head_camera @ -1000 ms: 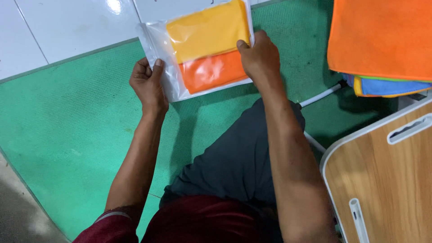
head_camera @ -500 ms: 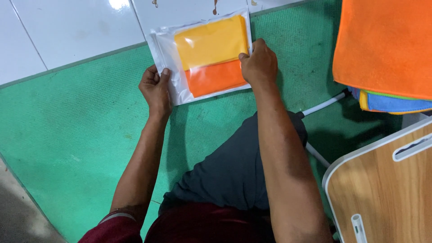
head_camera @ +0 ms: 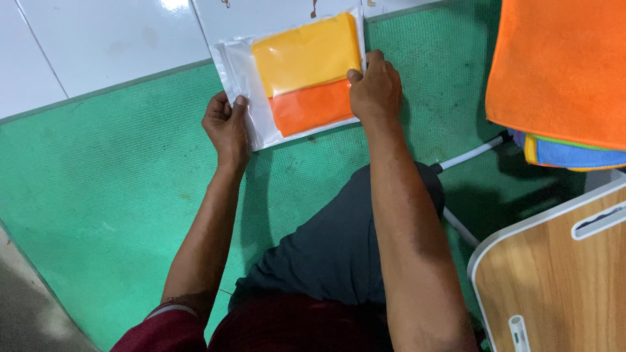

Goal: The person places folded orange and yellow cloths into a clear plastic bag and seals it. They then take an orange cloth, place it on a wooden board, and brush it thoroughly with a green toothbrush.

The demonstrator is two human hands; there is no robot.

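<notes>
Bag flat, long axis tilted (hands at ends).

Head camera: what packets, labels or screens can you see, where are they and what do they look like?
Clear plastic packet: flat rectangle lying across the edge of the green mat and the white tiled floor, with a folded yellow cloth above a folded orange cloth inside. The left hand grips its near left corner; the right hand presses its right edge.
No labels, signs or screens show.
</notes>
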